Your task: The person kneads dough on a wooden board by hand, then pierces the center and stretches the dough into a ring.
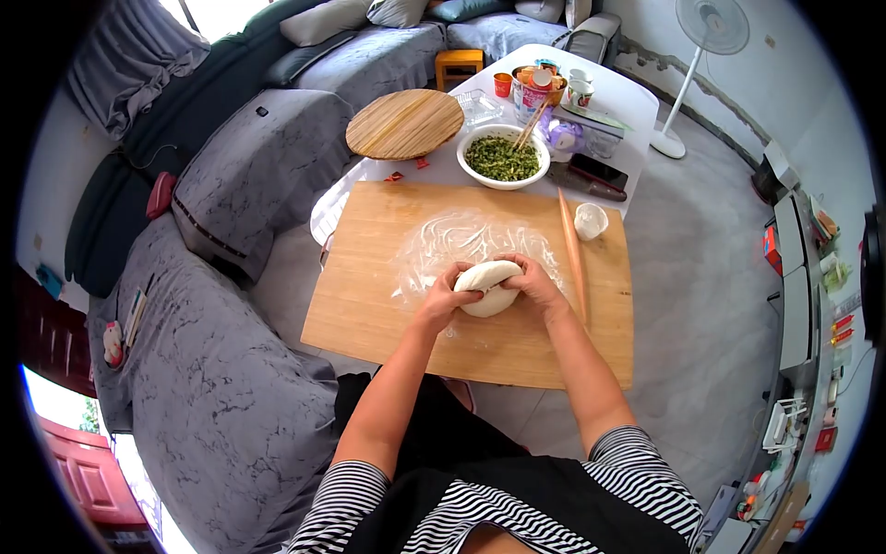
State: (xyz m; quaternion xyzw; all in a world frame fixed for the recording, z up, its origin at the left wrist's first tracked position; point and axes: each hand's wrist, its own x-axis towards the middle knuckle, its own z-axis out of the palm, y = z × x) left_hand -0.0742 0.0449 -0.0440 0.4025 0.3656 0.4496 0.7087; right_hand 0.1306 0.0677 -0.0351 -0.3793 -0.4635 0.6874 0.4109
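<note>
A thick white lump of dough (489,290) is gripped between both hands over the wooden board (369,268). On its left side my left hand (448,294) is closed round it, and my right hand (532,284) holds the other side. The dough looks folded, with a crease across its middle. Flour (461,238) is smeared on the board just beyond it. To the right of my right hand lies a wooden rolling pin (574,254), and a small white cup (591,222) stands beside the pin's far end.
Behind the board, a white bowl of chopped green filling (503,162) has chopsticks (532,125) in it. Left of it lies a round slatted mat (404,124). A phone (598,171) and a patterned tub (533,97) are on the white table (637,102). A grey-covered sofa (212,397) flanks the left.
</note>
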